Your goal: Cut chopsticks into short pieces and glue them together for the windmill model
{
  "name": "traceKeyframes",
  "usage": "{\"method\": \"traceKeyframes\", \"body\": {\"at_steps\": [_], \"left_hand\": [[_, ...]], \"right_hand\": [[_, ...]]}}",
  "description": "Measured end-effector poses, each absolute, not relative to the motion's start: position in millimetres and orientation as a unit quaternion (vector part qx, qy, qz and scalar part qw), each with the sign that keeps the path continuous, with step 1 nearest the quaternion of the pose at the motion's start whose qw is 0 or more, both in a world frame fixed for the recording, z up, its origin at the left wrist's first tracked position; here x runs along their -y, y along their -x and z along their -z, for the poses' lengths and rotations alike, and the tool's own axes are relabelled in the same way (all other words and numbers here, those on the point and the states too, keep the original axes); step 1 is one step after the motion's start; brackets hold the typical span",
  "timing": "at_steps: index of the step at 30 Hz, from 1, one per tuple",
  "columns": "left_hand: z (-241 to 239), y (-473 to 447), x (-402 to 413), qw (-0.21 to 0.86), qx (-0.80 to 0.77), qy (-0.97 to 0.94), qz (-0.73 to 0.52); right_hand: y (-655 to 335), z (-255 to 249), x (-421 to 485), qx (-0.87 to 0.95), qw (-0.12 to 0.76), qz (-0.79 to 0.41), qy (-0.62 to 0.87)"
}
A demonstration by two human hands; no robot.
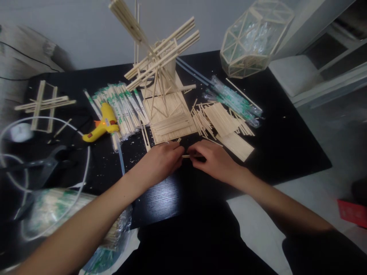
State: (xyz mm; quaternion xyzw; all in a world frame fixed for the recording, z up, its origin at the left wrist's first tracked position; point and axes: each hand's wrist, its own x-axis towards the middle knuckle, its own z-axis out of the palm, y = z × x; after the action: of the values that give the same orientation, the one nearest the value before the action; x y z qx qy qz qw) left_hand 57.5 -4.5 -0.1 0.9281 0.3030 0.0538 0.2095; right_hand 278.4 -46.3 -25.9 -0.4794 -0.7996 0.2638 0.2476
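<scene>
My left hand [163,158] and my right hand [213,158] meet over the black table [286,145], both pinched on a short wooden stick [187,156] held between them. Just beyond my fingers stands a windmill model of wooden sticks [160,57] on a flat stick base [172,116]. Loose cut sticks [220,120] lie fanned out to the right of the base. A yellow glue gun [101,124] rests to the left, well away from both hands.
Wrapped chopstick packs [123,107] lie beside the glue gun; empty wrappers [235,100] at the right. A faceted stick-framed lantern shape [255,36] stands at the back right. A stick frame [44,105] lies far left. A bag of sticks [60,214] and white cable [86,168] sit near left.
</scene>
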Motion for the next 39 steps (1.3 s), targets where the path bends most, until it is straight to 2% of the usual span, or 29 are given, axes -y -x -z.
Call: {"method": "traceKeyframes", "body": {"at_steps": [39], "left_hand": [[-1.2,-59.0,4.9,0.193,-0.306,-0.931,-0.055]], "right_hand": [[-278.5,24.8,46.9,0.797,0.241,-0.258,0.490]]}}
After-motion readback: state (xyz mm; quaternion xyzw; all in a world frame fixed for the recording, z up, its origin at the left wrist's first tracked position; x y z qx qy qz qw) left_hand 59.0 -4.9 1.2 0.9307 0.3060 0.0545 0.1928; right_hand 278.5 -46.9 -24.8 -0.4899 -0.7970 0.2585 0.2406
